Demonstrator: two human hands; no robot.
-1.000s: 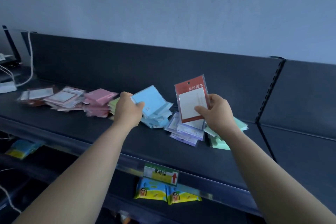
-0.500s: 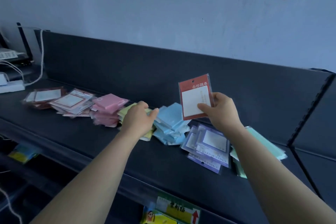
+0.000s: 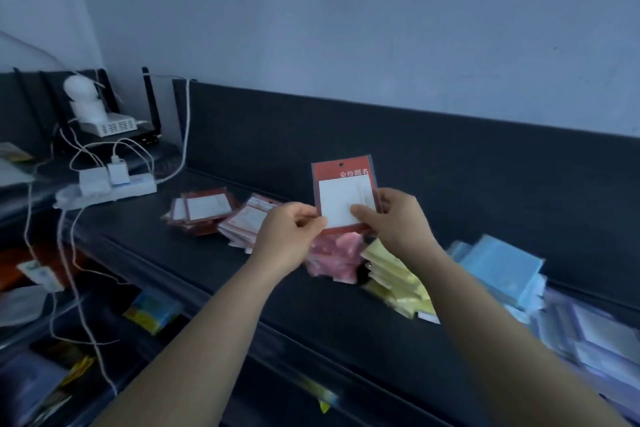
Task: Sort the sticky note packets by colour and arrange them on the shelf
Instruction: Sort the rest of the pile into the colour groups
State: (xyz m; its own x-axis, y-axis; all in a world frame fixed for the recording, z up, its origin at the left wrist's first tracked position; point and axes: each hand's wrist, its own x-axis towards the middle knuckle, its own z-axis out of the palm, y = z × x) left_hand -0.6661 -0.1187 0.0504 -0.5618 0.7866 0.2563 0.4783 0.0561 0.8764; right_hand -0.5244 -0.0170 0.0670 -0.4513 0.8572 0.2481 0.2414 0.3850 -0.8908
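A red-framed packet (image 3: 343,185) with a white pad inside stands upright above the dark shelf (image 3: 214,274). My left hand (image 3: 289,236) pinches its lower left corner and my right hand (image 3: 394,218) pinches its lower right side. On the shelf lie colour piles: red-framed packets (image 3: 202,210) at the left, pale pink-edged ones (image 3: 244,222) beside them, pink packets (image 3: 337,253) under my hands, yellow packets (image 3: 398,282), blue packets (image 3: 502,274) and purple packets (image 3: 595,343) at the far right.
A white power strip (image 3: 107,189) with plugs and trailing cables lies at the shelf's left end. Behind it stands a white device (image 3: 98,118) with black antennas. Lower shelves (image 3: 104,333) hold other packets. The dark back panel (image 3: 450,166) rises behind the piles.
My left hand left the yellow pile and took hold of the red-framed packet together with my right hand. The view swung left, showing the power strip and the red pile nearer the middle.
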